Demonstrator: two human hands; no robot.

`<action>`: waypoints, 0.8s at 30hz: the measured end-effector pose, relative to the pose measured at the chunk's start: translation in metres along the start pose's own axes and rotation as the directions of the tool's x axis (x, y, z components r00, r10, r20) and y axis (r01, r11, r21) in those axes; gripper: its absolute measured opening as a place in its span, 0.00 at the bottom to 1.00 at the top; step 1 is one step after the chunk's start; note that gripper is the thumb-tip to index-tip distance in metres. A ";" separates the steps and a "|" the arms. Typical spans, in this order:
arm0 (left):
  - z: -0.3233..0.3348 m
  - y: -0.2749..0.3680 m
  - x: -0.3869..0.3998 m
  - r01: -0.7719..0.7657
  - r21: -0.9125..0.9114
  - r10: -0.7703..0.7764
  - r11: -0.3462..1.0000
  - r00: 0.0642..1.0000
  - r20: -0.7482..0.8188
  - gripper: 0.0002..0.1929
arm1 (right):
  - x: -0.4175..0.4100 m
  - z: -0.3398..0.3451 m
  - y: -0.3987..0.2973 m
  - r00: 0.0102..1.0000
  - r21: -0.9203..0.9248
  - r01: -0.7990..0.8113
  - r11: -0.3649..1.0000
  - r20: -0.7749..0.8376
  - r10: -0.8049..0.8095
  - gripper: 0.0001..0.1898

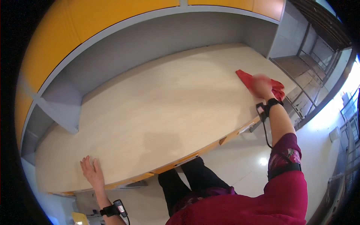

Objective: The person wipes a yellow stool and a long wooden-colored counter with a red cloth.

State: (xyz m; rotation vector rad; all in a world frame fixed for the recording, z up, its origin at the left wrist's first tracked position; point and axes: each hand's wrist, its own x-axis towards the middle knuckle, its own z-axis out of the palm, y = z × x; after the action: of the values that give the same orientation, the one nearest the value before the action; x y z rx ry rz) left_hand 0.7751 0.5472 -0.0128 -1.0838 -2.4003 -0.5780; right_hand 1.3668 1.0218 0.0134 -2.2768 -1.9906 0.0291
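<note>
At the desk's right end, my right hand is on a red cloth, which bunches out on both sides of it. The hand is blurred, so its fingers cannot be made out. Over near the front left edge, my left hand holds nothing, and its fingers are apart above or against the desktop. Under both hands stretches a pale wood-look desktop. Each wrist wears a black strap with a small cabled device, the right device and the left device.
Yellow overhead cabinets with a grey frame overhang the desk's back. A grey divider panel stands at the left. Yellow-fronted drawers line the front edge, close to my legs. A metal bed frame adjoins the right end.
</note>
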 end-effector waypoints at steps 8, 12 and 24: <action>-0.007 0.010 0.001 0.004 -0.068 -0.005 0.998 1.000 -0.014 0.20 | -0.055 0.015 -0.262 0.878 0.054 0.468 0.882 0.086 -0.471 0.30; -0.007 0.014 0.003 0.012 -0.077 -0.014 0.997 1.000 -0.027 0.20 | -0.160 0.020 -0.380 0.565 0.135 0.815 0.563 0.024 -0.824 0.32; -0.009 0.015 0.001 0.054 -0.071 -0.052 0.996 0.998 0.034 0.20 | -0.246 -0.002 -0.192 -0.075 0.331 0.936 -0.124 -0.159 -0.985 0.22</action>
State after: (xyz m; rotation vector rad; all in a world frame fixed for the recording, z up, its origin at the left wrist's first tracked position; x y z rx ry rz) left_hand 0.7878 0.5518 -0.0018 -1.0691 -2.4601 -0.6739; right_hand 1.1443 0.8035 0.0190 -0.0125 -2.8585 0.3788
